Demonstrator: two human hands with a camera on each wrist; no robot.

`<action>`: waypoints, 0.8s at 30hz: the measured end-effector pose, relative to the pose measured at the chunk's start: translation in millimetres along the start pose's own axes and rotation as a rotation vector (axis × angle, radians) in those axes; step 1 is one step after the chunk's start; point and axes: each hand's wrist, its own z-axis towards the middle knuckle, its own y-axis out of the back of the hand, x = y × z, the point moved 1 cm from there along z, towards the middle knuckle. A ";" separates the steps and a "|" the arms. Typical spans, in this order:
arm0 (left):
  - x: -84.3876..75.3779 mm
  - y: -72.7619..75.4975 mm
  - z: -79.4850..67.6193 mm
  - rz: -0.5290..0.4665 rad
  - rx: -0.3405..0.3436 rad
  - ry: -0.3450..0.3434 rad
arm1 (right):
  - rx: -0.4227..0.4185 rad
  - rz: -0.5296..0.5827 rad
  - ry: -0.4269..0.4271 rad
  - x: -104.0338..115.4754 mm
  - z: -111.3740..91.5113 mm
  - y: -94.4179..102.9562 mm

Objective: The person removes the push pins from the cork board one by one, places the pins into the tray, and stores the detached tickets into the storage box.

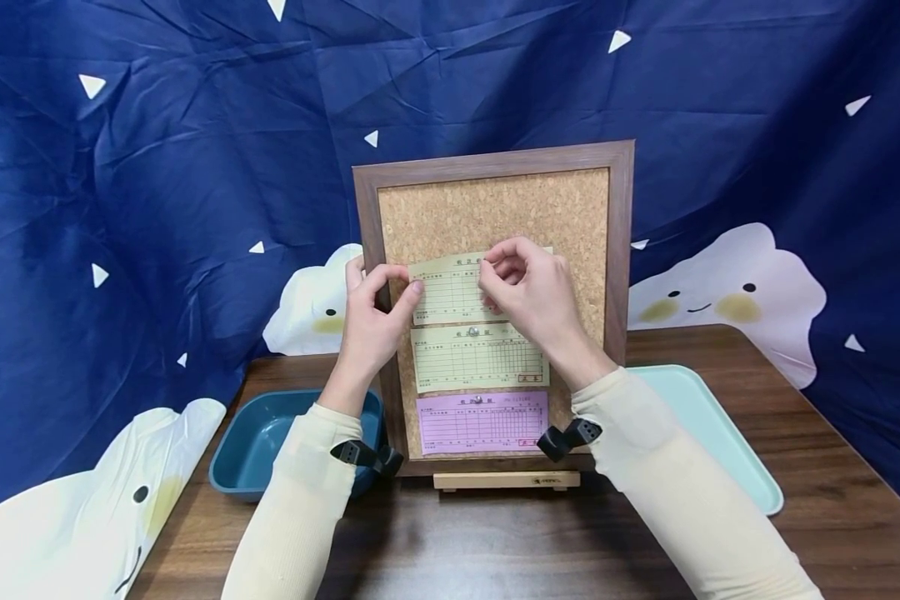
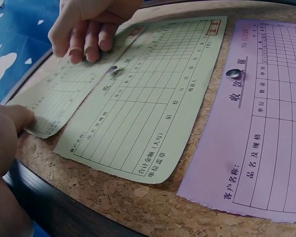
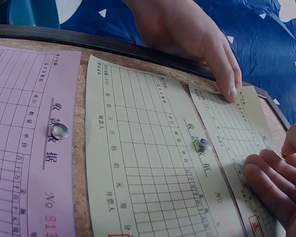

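Note:
A framed cork board [image 1: 495, 208] stands upright with three receipt slips on it. The top pale green receipt slip [image 1: 442, 296] has its left edge pinched between the thumb and index finger of my left hand [image 1: 371, 321]. At its upper middle, my right hand [image 1: 536, 292] pinches a small pushpin, mostly hidden by the fingertips; a dark speck of it shows in the right wrist view. Below hangs a second green slip [image 1: 450, 362] with a shiny pushpin [image 3: 203, 144] at its heading. Lowest is a purple slip [image 1: 457, 429], held by another pushpin [image 3: 59, 131].
A dark teal basin [image 1: 247, 446] sits on the wooden table [image 1: 495, 542] left of the board. To the right lies a light mint tray [image 1: 708, 425]. A small wooden stand [image 1: 506, 480] shows under the board's frame, and a blue curtain hangs behind.

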 end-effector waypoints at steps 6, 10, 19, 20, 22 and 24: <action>0.8 -0.5 -0.8 -0.010 -0.009 0.003 | 0.002 -0.002 0.018 -1.7 -1.4 2.9; 1.2 -1.1 -1.1 -0.016 -0.016 0.002 | 0.006 0.010 0.026 -1.9 -2.2 5.1; 1.8 -1.6 -0.5 -0.023 -0.017 0.001 | 0.000 -0.027 0.034 -1.7 -3.5 9.6; 1.5 -1.2 -0.4 -0.023 -0.018 0.002 | 0.001 -0.030 0.033 -1.8 -3.7 10.0; 1.1 -0.3 -0.1 -0.022 -0.022 0.003 | 0.004 -0.034 0.033 -1.9 -4.0 10.9; 0.8 0.5 0.1 -0.019 -0.028 0.003 | 0.012 -0.028 0.032 -2.3 -4.4 11.7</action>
